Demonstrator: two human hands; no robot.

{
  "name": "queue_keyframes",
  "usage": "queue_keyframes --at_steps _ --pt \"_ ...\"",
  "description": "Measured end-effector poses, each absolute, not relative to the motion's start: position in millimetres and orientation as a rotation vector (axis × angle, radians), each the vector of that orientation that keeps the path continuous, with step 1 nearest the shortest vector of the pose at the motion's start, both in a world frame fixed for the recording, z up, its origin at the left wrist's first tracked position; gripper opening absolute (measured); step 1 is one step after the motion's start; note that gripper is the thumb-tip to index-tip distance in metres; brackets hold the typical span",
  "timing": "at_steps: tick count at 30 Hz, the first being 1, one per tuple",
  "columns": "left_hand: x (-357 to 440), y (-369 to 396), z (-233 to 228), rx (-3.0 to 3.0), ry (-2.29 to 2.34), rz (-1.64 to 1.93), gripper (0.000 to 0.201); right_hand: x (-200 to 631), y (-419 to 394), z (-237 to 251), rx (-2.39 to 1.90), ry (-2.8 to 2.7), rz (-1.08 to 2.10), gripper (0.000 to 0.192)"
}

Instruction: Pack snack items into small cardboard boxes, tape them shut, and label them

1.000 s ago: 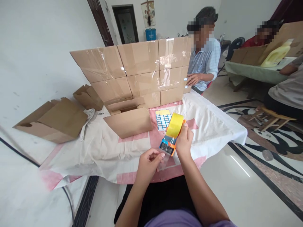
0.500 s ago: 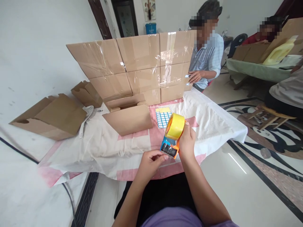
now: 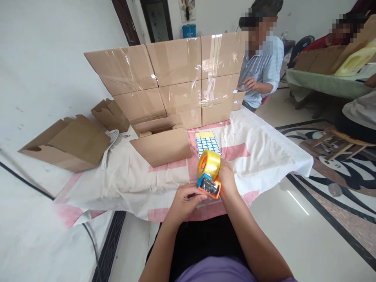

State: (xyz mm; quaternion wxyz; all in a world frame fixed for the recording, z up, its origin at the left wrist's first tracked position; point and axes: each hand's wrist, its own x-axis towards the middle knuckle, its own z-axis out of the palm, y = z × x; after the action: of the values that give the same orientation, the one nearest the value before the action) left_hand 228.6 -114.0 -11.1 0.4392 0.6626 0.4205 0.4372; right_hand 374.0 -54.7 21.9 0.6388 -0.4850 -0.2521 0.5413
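Observation:
My right hand (image 3: 228,176) is wrapped around an orange and blue tape dispenser (image 3: 216,188), which carries a yellowish roll of packing tape (image 3: 213,163). My left hand (image 3: 186,199) is closed at the dispenser's front end, thumb and fingers pinched by the roller on the clear tape; the tape's end itself is hard to make out. Just beyond the roll lies a sheet of blue-bordered labels (image 3: 207,141). An open cardboard box (image 3: 164,148) stands on the table to the left of that sheet.
Taped cardboard boxes (image 3: 179,64) form a wall across the table (image 3: 132,188). More open boxes (image 3: 79,143) and a white perforated plastic tool (image 3: 109,147) are at left. A co-worker (image 3: 263,58) sits behind the wall's right end; others sit at another table (image 3: 311,84).
The tape dispenser has tilted and come slightly lower and closer to me, with my right hand turning along. My left hand stays beside its front end. The co-worker's hand has lifted off the boxes.

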Motion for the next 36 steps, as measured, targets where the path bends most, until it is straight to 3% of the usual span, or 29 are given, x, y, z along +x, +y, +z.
queue_keyframes --at_steps 6,12,16,23,28,32,36 --pt "226 -115 -16 1.57 1.147 1.082 0.024 374 -57 21 -1.082 -0.609 1.216 0.028" --pt "216 -119 -7 1.429 1.23 1.202 0.024 425 -7 26 -0.956 -0.717 0.934 0.051" --pt "212 -119 -3 1.328 1.294 1.317 0.027 478 57 20 -1.104 -0.943 0.655 0.044" --pt "205 -112 -4 1.238 1.342 1.431 0.029 529 92 24 -1.282 -1.088 0.634 0.022" --pt "199 -113 -1 1.289 1.384 1.418 0.029 471 41 39 -1.271 -1.259 0.428 0.025" --pt "193 -117 0 1.353 1.41 1.39 0.03 388 -20 60 -0.779 -2.172 0.574 0.013" --pt "186 -122 2 1.474 1.464 1.389 0.03 346 -52 79 -0.716 -2.43 0.442 0.005"
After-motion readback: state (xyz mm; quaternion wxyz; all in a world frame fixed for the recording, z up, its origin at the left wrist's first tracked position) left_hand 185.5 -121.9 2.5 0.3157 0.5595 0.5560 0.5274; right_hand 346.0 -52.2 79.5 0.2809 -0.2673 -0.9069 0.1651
